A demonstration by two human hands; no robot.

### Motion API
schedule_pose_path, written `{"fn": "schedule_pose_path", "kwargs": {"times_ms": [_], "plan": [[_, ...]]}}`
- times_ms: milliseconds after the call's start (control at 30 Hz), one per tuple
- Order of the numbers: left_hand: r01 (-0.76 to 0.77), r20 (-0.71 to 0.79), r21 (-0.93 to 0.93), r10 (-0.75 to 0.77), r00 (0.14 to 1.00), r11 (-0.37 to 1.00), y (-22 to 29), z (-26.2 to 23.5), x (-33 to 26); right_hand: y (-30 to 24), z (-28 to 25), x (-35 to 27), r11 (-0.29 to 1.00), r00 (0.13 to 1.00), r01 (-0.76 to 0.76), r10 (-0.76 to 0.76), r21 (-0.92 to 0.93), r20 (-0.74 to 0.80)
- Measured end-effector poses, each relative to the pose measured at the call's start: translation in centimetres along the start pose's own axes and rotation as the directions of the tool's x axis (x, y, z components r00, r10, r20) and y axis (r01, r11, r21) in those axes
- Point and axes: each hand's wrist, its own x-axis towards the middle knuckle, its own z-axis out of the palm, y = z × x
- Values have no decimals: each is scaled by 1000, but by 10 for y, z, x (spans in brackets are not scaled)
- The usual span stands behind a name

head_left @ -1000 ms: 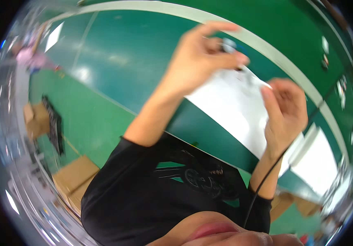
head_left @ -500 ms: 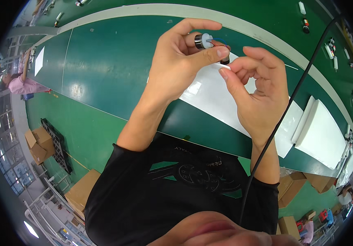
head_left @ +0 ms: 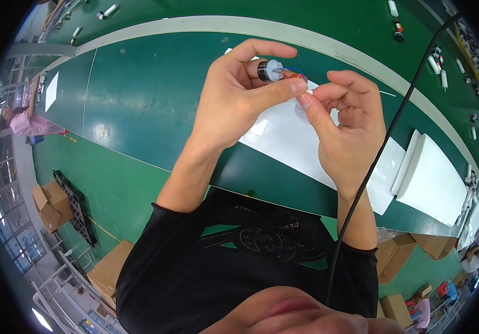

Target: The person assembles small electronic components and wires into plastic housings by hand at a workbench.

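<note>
My left hand (head_left: 234,100) holds a small cylindrical part (head_left: 269,70) with a black body and a white cap, pinched between thumb and fingers above the green workbench (head_left: 139,94). Thin red and blue wires (head_left: 294,72) run from the cap toward my right hand (head_left: 342,122). My right hand's thumb and forefinger are pinched together at the wire ends, touching my left thumb tip. Both hands are raised over a white sheet (head_left: 289,139) lying on the bench.
A black cable (head_left: 384,145) hangs down past my right wrist. White foam trays (head_left: 434,178) lie on the bench to the right. Small cylindrical parts (head_left: 437,64) sit along the far bench. Cardboard boxes (head_left: 50,203) and a black tray (head_left: 75,214) stand on the floor at left.
The view has steadied and dropped. My hands came closer together, the right hand's fingers now pinching the wires next to my left thumb.
</note>
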Motion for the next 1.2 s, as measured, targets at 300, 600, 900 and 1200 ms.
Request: {"fn": "schedule_pose_path", "kwargs": {"times_ms": [300, 600, 900, 1200], "plan": [[73, 179, -99, -54, 982, 992, -11, -11, 6, -10, -20, 10, 931, 942, -326, 306, 162, 135], [215, 371, -288, -99, 923, 933, -23, -24, 10, 27, -21, 13, 458, 610, -780, 403, 427, 682], [224, 246, -356, -141, 959, 907, -14, -33, -21, 36, 1, -4, 778, 830, -397, 78, 488, 552], [-383, 261, 888, 408, 875, 254, -51, -79, -76, 90, -24, 149, 936, 963, -34, 125, -350, 239]]}}
